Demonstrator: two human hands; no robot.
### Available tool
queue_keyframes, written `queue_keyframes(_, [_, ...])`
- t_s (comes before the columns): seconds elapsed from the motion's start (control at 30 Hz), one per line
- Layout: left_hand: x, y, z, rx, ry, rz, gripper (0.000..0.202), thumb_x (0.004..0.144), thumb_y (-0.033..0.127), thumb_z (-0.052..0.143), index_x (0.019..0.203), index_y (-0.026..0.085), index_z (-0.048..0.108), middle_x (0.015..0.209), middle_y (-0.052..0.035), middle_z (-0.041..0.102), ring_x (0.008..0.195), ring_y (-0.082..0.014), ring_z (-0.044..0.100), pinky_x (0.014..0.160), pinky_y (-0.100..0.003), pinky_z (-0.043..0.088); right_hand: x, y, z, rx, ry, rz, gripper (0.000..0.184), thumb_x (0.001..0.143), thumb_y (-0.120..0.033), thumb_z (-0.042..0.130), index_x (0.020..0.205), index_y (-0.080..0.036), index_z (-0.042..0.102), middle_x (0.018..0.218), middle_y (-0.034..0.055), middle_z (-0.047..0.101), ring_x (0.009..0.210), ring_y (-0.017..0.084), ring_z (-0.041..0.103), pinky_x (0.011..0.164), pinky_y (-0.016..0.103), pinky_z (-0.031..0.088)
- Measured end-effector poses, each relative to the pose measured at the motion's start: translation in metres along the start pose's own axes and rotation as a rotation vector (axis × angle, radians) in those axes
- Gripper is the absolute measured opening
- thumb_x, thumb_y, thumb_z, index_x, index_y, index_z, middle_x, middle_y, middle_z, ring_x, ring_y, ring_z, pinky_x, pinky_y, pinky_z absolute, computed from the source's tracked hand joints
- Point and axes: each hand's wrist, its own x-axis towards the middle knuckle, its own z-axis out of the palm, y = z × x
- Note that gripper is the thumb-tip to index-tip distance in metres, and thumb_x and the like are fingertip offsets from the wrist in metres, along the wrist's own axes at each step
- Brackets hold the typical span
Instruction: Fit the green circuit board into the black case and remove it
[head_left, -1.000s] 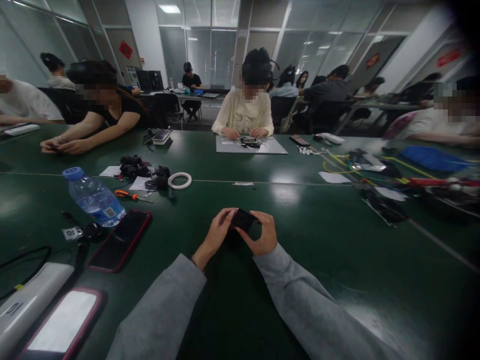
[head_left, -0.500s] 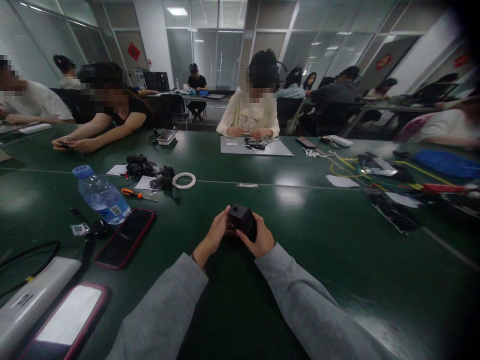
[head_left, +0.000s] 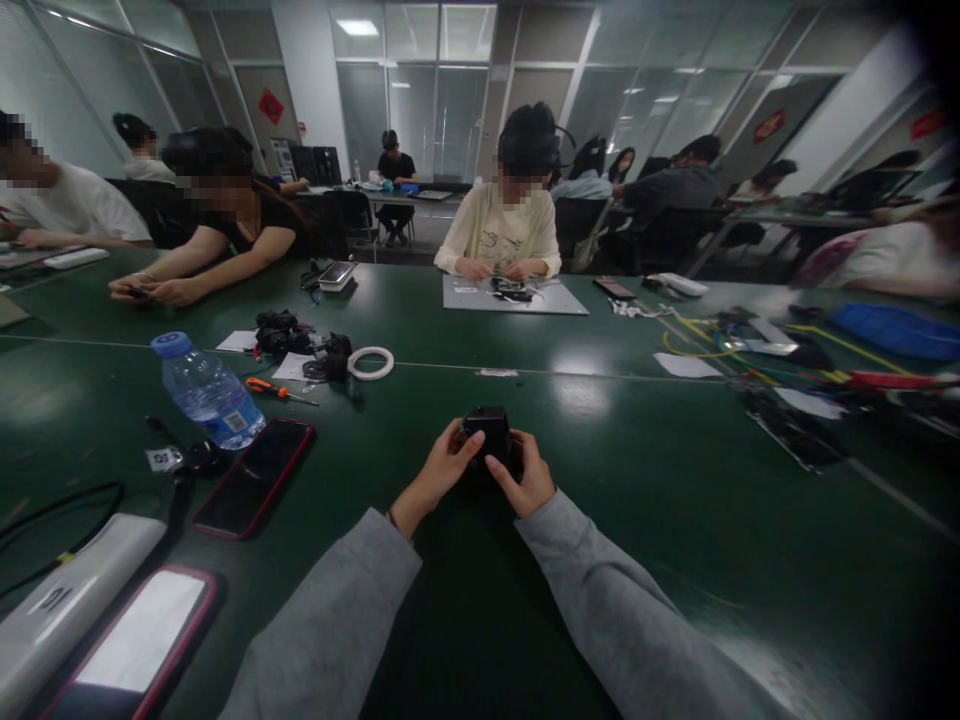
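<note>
A small black box-shaped device (head_left: 491,428) is held between my two hands above the green table (head_left: 630,480). My left hand (head_left: 448,462) grips its left side, with the thumb lying across the near face. Around the right side wrap the fingers of my right hand (head_left: 529,475), and its thumb presses on the lower near face. What kind of device it is I cannot make out. The fingers behind it are partly hidden.
On the left are a water bottle (head_left: 210,395), a dark phone (head_left: 255,480), a second phone (head_left: 139,640), a white power strip (head_left: 82,600) and an orange screwdriver (head_left: 274,388). A tape roll (head_left: 370,363) lies beyond. Cables (head_left: 739,345) spread at right. Opposite sits a person (head_left: 499,225).
The black device has been turned in my hands so a flat face points toward me. My left thumb has moved from its upper edge onto that near face.
</note>
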Motion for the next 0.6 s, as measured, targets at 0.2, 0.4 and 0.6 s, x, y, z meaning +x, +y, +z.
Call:
queue_keyframes(0.2, [0.002,-0.004,-0.003,-0.169,0.097,-0.070,0.042,0.078,0.048,0.056,0.106,0.017,0.059,0.105,-0.0084,0.062,0.098,-0.0176,0.057,0.086,-0.030,0.044,0.002,0.006,-0.001,0.052,0.039,0.036,0.052,0.077,-0.049,0.059,0.113,-0.017,0.040,0.100,0.0115,0.060,0.088,0.024,0.061,0.076,0.038,0.052])
queue_keyframes(0.4, [0.005,-0.004,-0.002,-0.333,0.161,-0.129,0.048,0.076,0.052,0.055,0.105,0.014,0.061,0.100,-0.0108,0.065,0.091,-0.0190,0.060,0.082,-0.031,0.045,0.005,0.016,-0.004,0.180,0.216,0.094,0.053,0.078,-0.050,0.058,0.115,-0.017,0.041,0.107,0.0125,0.057,0.096,0.023,0.058,0.084,0.039,0.049])
queue_keyframes(0.6, [0.004,0.003,-0.005,-0.377,0.147,-0.208,0.062,0.077,0.062,0.045,0.111,0.011,0.059,0.095,-0.0136,0.065,0.077,-0.0182,0.061,0.064,-0.028,0.046,0.012,0.015,-0.007,0.312,0.233,0.159,0.054,0.079,-0.051,0.057,0.119,-0.018,0.043,0.107,0.0116,0.055,0.095,0.023,0.056,0.082,0.037,0.049])
